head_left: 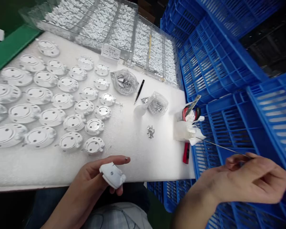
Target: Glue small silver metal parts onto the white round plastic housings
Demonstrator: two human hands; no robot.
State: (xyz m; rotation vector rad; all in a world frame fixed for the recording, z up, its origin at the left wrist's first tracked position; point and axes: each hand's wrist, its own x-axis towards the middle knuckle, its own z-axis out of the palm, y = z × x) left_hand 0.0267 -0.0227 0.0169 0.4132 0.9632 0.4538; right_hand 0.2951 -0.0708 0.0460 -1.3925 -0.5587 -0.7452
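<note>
My left hand holds a small white plastic housing over the near edge of the white foam pad; a tiny metal bit sits on the tip of its forefinger. My right hand is out to the right over the blue crates, fingers pinched on a thin metal rod. The rod's far end points at a white holder. A small heap of metal bits lies on the foam between the hands.
Several rows of white round housings cover the left of the foam. Two clear bags of metal parts, black tweezers and a red-handled tool lie nearby. Clear compartment trays stand behind; blue crates are stacked at right.
</note>
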